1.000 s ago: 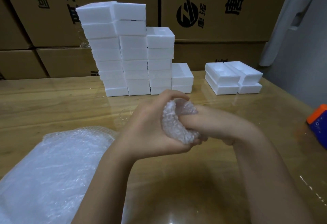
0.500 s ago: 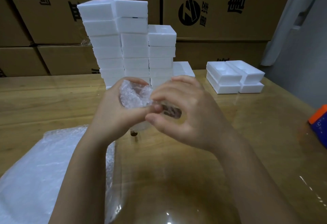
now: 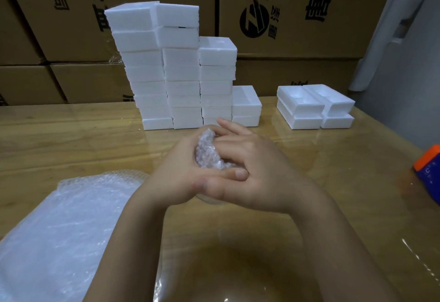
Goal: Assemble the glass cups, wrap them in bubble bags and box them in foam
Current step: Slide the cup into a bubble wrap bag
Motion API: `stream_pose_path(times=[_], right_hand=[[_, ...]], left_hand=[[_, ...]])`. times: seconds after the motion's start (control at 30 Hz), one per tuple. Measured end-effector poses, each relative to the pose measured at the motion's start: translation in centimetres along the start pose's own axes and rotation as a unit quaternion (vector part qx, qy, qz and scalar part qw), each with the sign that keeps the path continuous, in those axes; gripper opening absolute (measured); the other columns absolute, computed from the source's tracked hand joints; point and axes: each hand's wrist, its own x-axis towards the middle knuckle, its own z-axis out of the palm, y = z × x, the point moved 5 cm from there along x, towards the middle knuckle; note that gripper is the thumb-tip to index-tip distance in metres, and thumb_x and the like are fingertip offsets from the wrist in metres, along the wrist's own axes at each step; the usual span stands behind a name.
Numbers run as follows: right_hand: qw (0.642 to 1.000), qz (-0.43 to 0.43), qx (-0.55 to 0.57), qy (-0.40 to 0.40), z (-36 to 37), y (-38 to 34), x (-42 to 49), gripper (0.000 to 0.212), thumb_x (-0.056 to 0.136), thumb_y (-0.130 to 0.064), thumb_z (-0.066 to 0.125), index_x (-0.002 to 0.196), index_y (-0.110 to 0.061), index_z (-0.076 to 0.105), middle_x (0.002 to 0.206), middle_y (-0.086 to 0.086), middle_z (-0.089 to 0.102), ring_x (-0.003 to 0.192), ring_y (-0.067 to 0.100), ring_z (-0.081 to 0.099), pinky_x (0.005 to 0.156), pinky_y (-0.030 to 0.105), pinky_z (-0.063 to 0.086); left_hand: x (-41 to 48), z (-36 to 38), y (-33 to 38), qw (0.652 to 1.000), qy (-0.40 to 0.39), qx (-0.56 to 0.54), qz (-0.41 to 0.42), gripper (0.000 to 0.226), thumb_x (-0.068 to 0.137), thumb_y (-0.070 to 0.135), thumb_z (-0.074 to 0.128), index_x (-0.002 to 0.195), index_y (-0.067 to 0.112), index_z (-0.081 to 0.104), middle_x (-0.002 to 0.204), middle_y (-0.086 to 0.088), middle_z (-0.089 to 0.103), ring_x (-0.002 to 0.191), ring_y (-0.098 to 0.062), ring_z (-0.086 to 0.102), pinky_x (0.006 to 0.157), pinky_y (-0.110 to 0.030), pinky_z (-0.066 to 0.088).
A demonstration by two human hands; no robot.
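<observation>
A bubble-wrapped glass cup (image 3: 209,152) sits between both hands above the middle of the wooden table (image 3: 71,144). My left hand (image 3: 176,175) curls round its left side, thumb crossing underneath. My right hand (image 3: 259,173) wraps the right side, with its fingers laid over the wrap and pointing away from me. Most of the cup is hidden by the hands. A pile of bubble bags (image 3: 64,235) lies at the near left. Open foam trays (image 3: 309,104) stand at the back right.
Tall stacks of closed white foam boxes (image 3: 171,68) stand at the back centre, in front of cardboard cartons (image 3: 297,15). An orange and blue object (image 3: 428,170) lies at the right edge of the table.
The hands have lowered the wrapped cup from in front of the foam stacks toward the table. My right hand has closed over it from the right.
</observation>
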Motion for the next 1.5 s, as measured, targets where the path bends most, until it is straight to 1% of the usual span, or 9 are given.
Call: stream_pose_path(times=[0.17,0.33,0.67,0.73,0.83,0.97,1.13,1.33,1.5], right_hand=[[0.999,0.007,-0.02,0.039,-0.8,0.7,-0.1,0.04,0.074,-0.061,0.053,0.076,-0.021,0.053,0.074,-0.019,0.052,0.082,-0.002,0.052,0.11,0.03,0.025],[1.0,0.002,-0.003,0.029,-0.8,0.5,-0.1,0.046,0.074,-0.063,0.051,0.097,-0.024,0.06,0.093,-0.029,0.052,0.102,-0.017,0.044,0.109,0.02,0.022],[0.999,0.019,-0.014,-0.042,0.6,1.0,-0.1,0.046,0.078,-0.066,0.042,0.071,-0.022,0.055,0.078,-0.014,0.059,0.109,-0.001,0.049,0.109,0.023,0.025],[0.995,0.05,0.015,-0.083,1.2,2.0,-0.3,0.053,0.074,-0.068,0.043,0.078,-0.018,0.06,0.088,-0.014,0.062,0.117,-0.005,0.044,0.103,0.026,0.035],[0.971,0.112,0.159,-0.138,1.1,3.7,-0.2,0.036,0.075,-0.059,0.057,0.088,-0.027,0.066,0.089,-0.019,0.063,0.093,-0.003,0.058,0.078,0.021,0.049],[0.952,0.154,0.261,0.045,-3.1,11.1,0.9,0.029,0.096,-0.035,0.047,0.101,-0.019,0.071,0.103,-0.008,0.072,0.1,0.007,0.066,0.092,0.024,0.049],[0.886,0.426,0.057,0.172,-6.0,26.3,0.2,0.018,0.095,-0.027,0.049,0.094,-0.023,0.066,0.116,0.001,0.061,0.094,0.017,0.062,0.084,0.032,0.051],[0.872,0.468,-0.124,0.071,-8.3,35.6,0.5,0.029,0.095,-0.02,0.046,0.119,-0.019,0.062,0.155,0.0,0.014,0.119,0.024,0.046,0.096,0.04,0.043],[0.863,0.48,-0.159,-0.003,-8.1,38.7,1.1,0.031,0.097,-0.022,0.046,0.126,-0.014,0.057,0.143,0.01,0.027,0.117,0.028,0.043,0.098,0.037,0.036]], left_hand=[[0.3,-0.3,-1.2,0.999,0.044,0.028,-0.006,0.048,0.056,0.05,0.078,0.096,0.028,0.062,0.09,0.007,0.07,0.085,-0.008,0.068,0.067,-0.02,0.053],[0.4,-0.5,-1.3,0.998,0.064,0.012,0.005,0.049,0.053,0.057,0.081,0.09,0.032,0.062,0.084,0.008,0.069,0.08,-0.008,0.068,0.065,-0.021,0.051],[0.2,-0.4,-1.4,0.999,0.044,0.001,-0.002,0.048,0.053,0.042,0.079,0.097,0.03,0.063,0.1,0.007,0.071,0.092,-0.013,0.069,0.071,-0.024,0.055],[0.4,-0.3,-2.2,0.999,0.041,0.007,-0.02,0.051,0.053,0.043,0.079,0.099,0.027,0.062,0.104,0.006,0.07,0.096,-0.013,0.068,0.074,-0.024,0.054],[0.5,-0.4,-3.5,0.997,0.057,0.024,-0.054,0.05,0.051,0.047,0.076,0.096,0.032,0.062,0.099,0.012,0.07,0.09,-0.005,0.067,0.07,-0.015,0.05],[0.4,-1.1,-5.0,0.985,0.104,0.09,-0.107,0.051,0.046,0.064,0.071,0.092,0.046,0.058,0.101,0.019,0.063,0.088,0.01,0.059,0.064,-0.002,0.041],[0.6,-1.0,-5.9,0.967,0.217,0.031,-0.126,0.058,0.041,0.065,0.068,0.094,0.045,0.056,0.106,0.022,0.058,0.088,0.019,0.052,0.06,0.0,0.039],[0.4,-2.0,-6.8,0.947,0.299,-0.008,-0.114,0.054,0.041,0.065,0.069,0.092,0.052,0.057,0.11,0.016,0.059,0.097,0.003,0.056,0.072,-0.018,0.044],[0.2,-3.0,-7.1,0.941,0.317,-0.048,-0.109,0.056,0.043,0.062,0.069,0.096,0.045,0.062,0.109,0.013,0.064,0.102,-0.007,0.06,0.079,-0.029,0.049]])
